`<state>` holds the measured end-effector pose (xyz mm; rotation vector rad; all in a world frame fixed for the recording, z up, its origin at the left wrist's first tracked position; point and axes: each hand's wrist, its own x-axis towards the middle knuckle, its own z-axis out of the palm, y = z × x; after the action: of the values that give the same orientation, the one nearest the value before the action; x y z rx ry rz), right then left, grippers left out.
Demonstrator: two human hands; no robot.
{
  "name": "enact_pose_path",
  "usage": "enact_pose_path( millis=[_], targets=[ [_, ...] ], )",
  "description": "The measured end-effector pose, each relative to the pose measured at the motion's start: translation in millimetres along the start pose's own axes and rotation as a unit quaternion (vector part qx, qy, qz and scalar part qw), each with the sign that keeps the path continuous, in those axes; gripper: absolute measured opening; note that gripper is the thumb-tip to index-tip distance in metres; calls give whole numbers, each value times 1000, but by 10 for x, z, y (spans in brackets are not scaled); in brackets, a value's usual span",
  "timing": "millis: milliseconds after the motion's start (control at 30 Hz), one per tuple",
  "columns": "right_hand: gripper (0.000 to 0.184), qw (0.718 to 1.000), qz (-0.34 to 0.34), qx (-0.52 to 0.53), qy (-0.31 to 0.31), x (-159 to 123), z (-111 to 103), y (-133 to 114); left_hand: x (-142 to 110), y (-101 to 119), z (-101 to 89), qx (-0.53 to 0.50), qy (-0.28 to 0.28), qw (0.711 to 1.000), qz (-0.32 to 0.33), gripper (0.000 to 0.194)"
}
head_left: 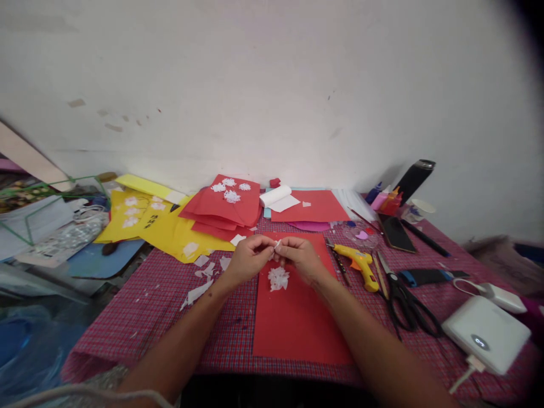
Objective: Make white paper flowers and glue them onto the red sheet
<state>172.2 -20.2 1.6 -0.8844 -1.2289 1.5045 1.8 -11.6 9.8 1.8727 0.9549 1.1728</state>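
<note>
Both hands meet over the upper part of a red sheet of paper (297, 328). Between the fingertips is a small piece of white paper (277, 243), pinched by my left hand (253, 258) and my right hand (301, 258) together; its exact shape is mostly covered by the fingers. Just below the hands, a crumpled white paper flower (278, 279) lies on the red sheet, apart from the fingers. Torn white paper scraps (199, 292) are scattered on the checked tablecloth left of my left hand.
Red sheets with white paper flowers (232, 196) lie at the back, beside a white paper roll (276, 196). On the right are a yellow glue gun (359, 263), black scissors (408, 306), a phone (396, 232), a cutter (429, 276) and a white power bank (487, 331). Yellow sheets (170, 229) lie left.
</note>
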Motion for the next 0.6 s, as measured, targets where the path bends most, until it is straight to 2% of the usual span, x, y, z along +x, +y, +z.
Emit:
enact_pose_path(
  millis=[267, 500, 600],
  targets=[
    [14, 1000, -8, -25, 14, -6, 16, -16, 3, -9, -2, 20, 5, 1000, 8, 16],
    [18, 986, -59, -138, 65, -7, 44, -8, 6, -22, -4, 37, 13, 999, 12, 15],
    [20, 985, -67, -146, 61, -8, 45, -3, 6, -16, 0, 44, 18, 999, 15, 15]
  ],
)
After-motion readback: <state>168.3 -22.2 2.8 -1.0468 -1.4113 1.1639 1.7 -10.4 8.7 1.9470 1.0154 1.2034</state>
